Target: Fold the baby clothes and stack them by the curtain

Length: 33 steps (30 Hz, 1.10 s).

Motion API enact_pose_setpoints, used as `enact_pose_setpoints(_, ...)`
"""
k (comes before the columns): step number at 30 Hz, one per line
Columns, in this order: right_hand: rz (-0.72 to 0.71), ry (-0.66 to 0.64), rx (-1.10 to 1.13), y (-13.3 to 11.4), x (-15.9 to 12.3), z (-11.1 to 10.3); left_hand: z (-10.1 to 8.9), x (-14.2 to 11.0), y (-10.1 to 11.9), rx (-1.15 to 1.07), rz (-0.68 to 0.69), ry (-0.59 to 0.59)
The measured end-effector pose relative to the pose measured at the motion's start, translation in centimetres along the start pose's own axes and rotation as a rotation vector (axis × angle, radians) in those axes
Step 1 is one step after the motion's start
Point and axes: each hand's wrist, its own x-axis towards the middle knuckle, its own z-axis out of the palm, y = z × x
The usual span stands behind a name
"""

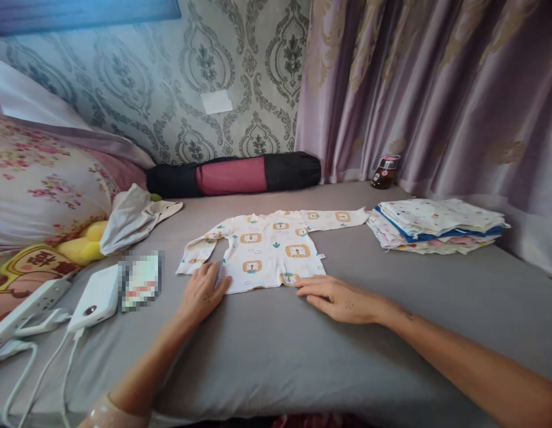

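Observation:
A small white long-sleeved shirt [269,244] with orange lion prints lies spread on the grey sheet, its hem toward me. Its right sleeve stretches straight out, while the left one bends down toward the hem. My left hand [207,291] rests at the shirt's lower left corner, by the cuff, with fingers extended. At the lower right part of the hem, my right hand [338,297] lies with its fingers stretched flat on the fabric edge. Neither hand grips anything that I can see.
A stack of folded clothes [438,223] sits at the right, near a dark bottle [385,172]. Along the wall lies a black and maroon roll bag [233,175]. To the left are a white power bank [95,300], a power strip [30,309] with cables, and a crumpled pale cloth [133,220].

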Motion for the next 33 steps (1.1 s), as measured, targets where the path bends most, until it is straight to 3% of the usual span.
enact_pose_setpoints(4,0.402,0.307,-0.142,1.2,0.4,-1.2,-1.6,-0.5,-0.2,-0.136,-0.274,-0.073)
enact_pose_setpoints(6,0.601,0.305,-0.241,1.8,0.8,-1.3,-2.0,-0.5,0.4,-0.207,-0.353,-0.134)
enact_pose_setpoints(9,0.722,0.219,-0.304,2.1,1.4,-0.9,-1.9,-0.2,1.1,-0.275,-0.392,-0.153)
enact_pose_setpoints(18,0.740,0.089,-0.086,4.3,2.2,-1.7,-2.0,0.3,-0.1,-0.413,-0.255,-0.161)
enact_pose_setpoints(23,0.722,0.007,-0.078,5.2,1.9,-2.5,-2.6,0.5,-1.3,-0.327,-0.160,-0.228)
enact_pose_setpoints(25,0.688,-0.048,-0.103,5.4,2.2,-3.4,-2.8,1.0,-1.3,-0.229,-0.128,-0.185)
enact_pose_setpoints(27,0.666,-0.012,-0.160,5.7,3.0,-4.7,-2.7,1.9,-0.3,-0.130,-0.058,-0.076)
enact_pose_setpoints(29,0.628,0.147,-0.270,6.3,4.3,-5.9,-2.1,3.2,1.9,-0.101,0.076,0.002)
enact_pose_setpoints(31,0.553,0.287,-0.405,7.1,6.1,-6.5,-0.8,4.7,5.2,-0.176,0.252,-0.016)
enact_pose_setpoints(33,0.497,0.320,-0.505,8.1,7.8,-6.4,0.9,6.2,9.1,-0.226,0.391,-0.070)
